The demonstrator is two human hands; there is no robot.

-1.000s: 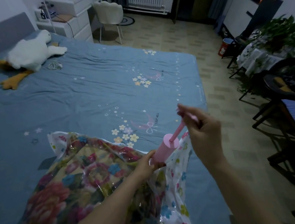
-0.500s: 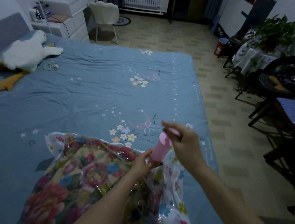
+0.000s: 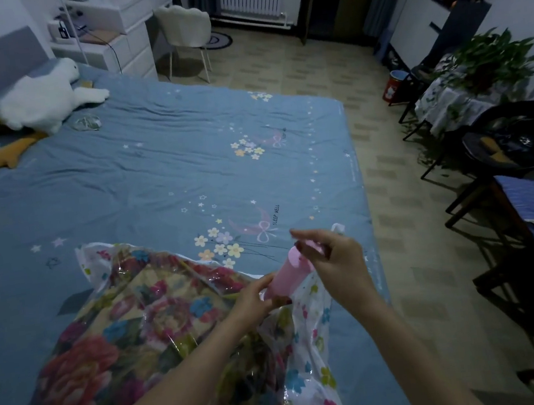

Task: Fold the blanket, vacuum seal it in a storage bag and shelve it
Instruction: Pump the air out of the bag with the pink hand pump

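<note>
A flowered blanket (image 3: 102, 347) lies folded inside a clear, flower-printed storage bag (image 3: 311, 373) on the near part of the blue bed (image 3: 156, 181). A pink hand pump (image 3: 287, 275) stands tilted on the bag's upper right area. My left hand (image 3: 253, 298) grips the base of the pump's barrel against the bag. My right hand (image 3: 335, 261) grips the pump's handle, which sits pushed down close to the top of the barrel. The bag's valve is hidden under the pump and my left hand.
A white plush goose (image 3: 38, 105) with orange feet lies at the far left of the bed. A white chair (image 3: 186, 35) and drawers (image 3: 120, 39) stand beyond it. Plants (image 3: 489, 60), dark chairs (image 3: 512, 147) and a blue-covered seat (image 3: 533, 212) line the right.
My right hand has pushed the pump's handle down from fully drawn out to nearly against the barrel. My left hand has stayed on the pump's base.
</note>
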